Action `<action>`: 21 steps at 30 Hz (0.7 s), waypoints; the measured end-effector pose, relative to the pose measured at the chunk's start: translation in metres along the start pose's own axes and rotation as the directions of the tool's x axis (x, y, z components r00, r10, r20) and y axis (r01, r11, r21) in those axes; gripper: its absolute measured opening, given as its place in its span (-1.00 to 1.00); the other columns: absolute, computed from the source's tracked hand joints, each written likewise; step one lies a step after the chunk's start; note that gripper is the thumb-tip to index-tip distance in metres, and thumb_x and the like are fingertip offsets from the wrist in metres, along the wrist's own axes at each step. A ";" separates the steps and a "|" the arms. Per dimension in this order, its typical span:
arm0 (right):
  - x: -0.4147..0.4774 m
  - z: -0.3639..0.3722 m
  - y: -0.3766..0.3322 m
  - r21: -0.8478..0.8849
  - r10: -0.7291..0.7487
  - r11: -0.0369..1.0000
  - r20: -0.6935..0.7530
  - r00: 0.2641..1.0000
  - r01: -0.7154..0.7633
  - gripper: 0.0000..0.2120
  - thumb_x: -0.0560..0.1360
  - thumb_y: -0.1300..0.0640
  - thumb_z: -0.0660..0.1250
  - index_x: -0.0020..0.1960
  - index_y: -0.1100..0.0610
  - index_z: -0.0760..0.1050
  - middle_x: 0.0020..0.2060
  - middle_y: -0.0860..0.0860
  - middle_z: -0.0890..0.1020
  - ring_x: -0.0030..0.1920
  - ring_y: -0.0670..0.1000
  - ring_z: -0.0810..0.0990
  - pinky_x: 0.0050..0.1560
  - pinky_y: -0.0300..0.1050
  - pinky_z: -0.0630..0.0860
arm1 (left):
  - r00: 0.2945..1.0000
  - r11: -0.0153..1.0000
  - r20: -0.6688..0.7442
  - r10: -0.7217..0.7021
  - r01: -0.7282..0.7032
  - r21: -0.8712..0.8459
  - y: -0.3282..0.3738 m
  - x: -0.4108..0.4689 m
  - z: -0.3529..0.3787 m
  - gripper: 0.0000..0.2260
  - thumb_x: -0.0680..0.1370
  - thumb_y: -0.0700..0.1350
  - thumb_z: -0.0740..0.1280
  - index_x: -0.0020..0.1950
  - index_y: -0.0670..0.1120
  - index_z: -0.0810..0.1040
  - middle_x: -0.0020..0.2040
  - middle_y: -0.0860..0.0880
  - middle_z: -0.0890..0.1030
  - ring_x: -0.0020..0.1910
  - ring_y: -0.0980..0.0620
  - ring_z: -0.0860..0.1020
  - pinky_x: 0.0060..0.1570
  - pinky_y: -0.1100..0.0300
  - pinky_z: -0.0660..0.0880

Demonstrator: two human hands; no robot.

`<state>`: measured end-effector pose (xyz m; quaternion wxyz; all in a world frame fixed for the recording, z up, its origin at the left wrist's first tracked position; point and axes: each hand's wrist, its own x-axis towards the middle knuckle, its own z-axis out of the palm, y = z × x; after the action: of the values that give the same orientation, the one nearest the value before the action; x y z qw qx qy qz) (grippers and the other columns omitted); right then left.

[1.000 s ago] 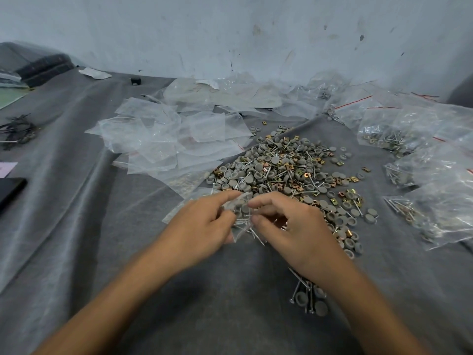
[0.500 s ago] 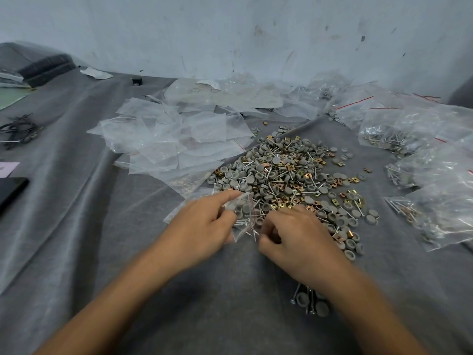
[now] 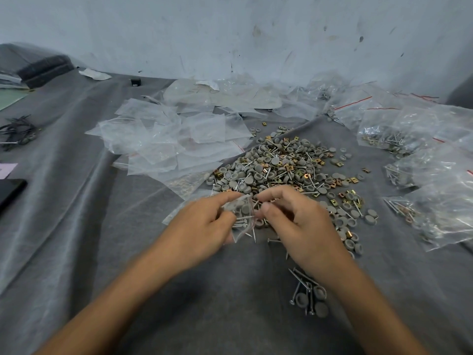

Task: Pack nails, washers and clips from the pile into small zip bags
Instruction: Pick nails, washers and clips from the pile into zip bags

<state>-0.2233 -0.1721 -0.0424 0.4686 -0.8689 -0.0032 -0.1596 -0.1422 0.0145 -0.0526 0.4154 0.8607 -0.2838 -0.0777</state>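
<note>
Since half a second ago the right hand [image 3: 299, 224] has lifted off the pile [image 3: 281, 170] and come back to the mouth of the zip bag [image 3: 242, 213], while the left hand [image 3: 202, 226] has kept its hold and barely shifted; the bag sits where it did, just short of the pile's near edge

At the far left of the grey-clothed worktop [image 3: 76, 239] lies a dark flat object [image 3: 10, 190], with a tangle of black ties [image 3: 16, 131] beyond it; further in, a loose heap of empty bags [image 3: 174, 142] spreads up to the pile's left side; the left hand's grip is closed on the zip bag, forefinger along its top and thumb below, so the bag juts out to the right of the fingers; grey washers and nails show through the plastic; the right hand's forefinger and thumb are drawn close together at the bag's right edge, but I cannot tell whether that grip holds a piece, the plastic or nothing; the pile of washers, nails and brass-coloured clips lies just behind both hands; a small cluster [image 3: 307, 295] of nails and washers sits beside the right wrist; filled bags [image 3: 435, 175] crowd the right edge
</note>
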 end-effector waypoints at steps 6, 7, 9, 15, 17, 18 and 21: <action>0.006 -0.023 0.012 -0.005 0.024 1.000 -0.121 0.992 -0.025 -0.90 0.59 0.03 0.37 0.03 -0.17 0.57 -0.16 -0.16 0.71 -0.34 -0.21 0.56 -0.35 -0.36 0.41 | 0.994 0.978 -0.101 -0.051 0.029 -0.208 0.007 -0.001 -0.016 -0.62 0.49 0.01 0.17 0.24 0.16 0.61 -0.37 0.01 0.67 -0.39 0.11 0.58 -0.29 0.19 0.52; 0.007 -0.026 0.013 -0.005 0.028 1.000 -0.141 0.990 -0.029 -0.90 0.58 0.04 0.37 0.02 -0.16 0.58 -0.16 -0.16 0.71 -0.28 -0.20 0.60 -0.29 -0.32 0.45 | 0.986 0.965 -0.154 -0.069 0.027 -0.261 0.009 0.001 -0.021 -0.65 0.50 -0.07 0.18 0.19 0.14 0.64 -0.41 -0.01 0.64 -0.45 0.15 0.52 -0.39 0.27 0.47; 0.010 -0.032 0.014 0.013 0.042 0.999 -0.176 0.984 -0.040 -0.90 0.58 0.06 0.37 0.02 -0.14 0.60 -0.15 -0.15 0.71 -0.22 -0.16 0.64 -0.24 -0.15 0.54 | 0.953 0.928 -0.273 -0.135 0.025 -0.372 0.009 0.006 -0.035 -0.66 0.54 -0.21 0.18 0.10 0.07 0.67 -0.49 -0.01 0.56 -0.54 0.19 0.40 -0.53 0.37 0.33; 0.012 -0.043 0.016 0.020 0.049 0.999 -0.218 0.975 -0.046 -0.91 0.59 0.07 0.38 0.01 -0.12 0.62 -0.17 -0.10 0.70 -0.15 -0.01 0.66 -0.14 0.05 0.61 | 0.822 0.790 -0.464 -0.330 -0.028 -0.612 0.003 0.009 -0.073 -0.66 0.44 -0.19 0.17 -0.03 -0.01 0.74 -0.52 0.10 0.39 -0.52 0.13 0.31 -0.55 0.30 0.19; 0.013 -0.046 0.019 -0.012 0.059 0.998 -0.211 0.976 -0.063 -0.90 0.59 0.09 0.38 0.01 -0.10 0.62 -0.18 -0.10 0.70 -0.16 -0.01 0.66 -0.12 0.08 0.62 | 0.829 0.786 -0.453 -0.327 -0.027 -0.618 0.002 0.008 -0.073 -0.66 0.43 -0.16 0.18 -0.03 0.00 0.74 -0.52 0.09 0.38 -0.52 0.12 0.30 -0.55 0.30 0.18; 0.013 -0.047 0.021 -0.038 0.063 0.997 -0.205 0.977 -0.072 -0.90 0.59 0.10 0.39 0.01 -0.09 0.63 -0.19 -0.12 0.69 -0.16 -0.03 0.66 -0.11 0.08 0.63 | 0.843 0.791 -0.436 -0.315 -0.020 -0.611 0.003 0.008 -0.070 -0.67 0.44 -0.15 0.19 -0.03 0.00 0.74 -0.52 0.07 0.40 -0.52 0.12 0.30 -0.56 0.31 0.18; 0.016 -0.047 0.026 -0.173 0.053 0.982 -0.167 0.984 -0.082 -0.90 0.58 0.08 0.38 0.00 -0.11 0.62 -0.25 -0.17 0.65 -0.22 -0.11 0.61 -0.21 -0.02 0.57 | 0.911 0.819 -0.327 -0.252 0.021 -0.573 0.010 0.008 -0.053 -0.70 0.55 -0.18 0.19 0.02 0.00 0.72 -0.51 -0.02 0.47 -0.53 0.09 0.32 -0.57 0.32 0.22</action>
<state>-0.2175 -0.2275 -0.0353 0.3924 -0.8913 0.0787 -0.2133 -0.1207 0.0406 -0.0102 0.6891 0.7180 -0.0967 -0.0153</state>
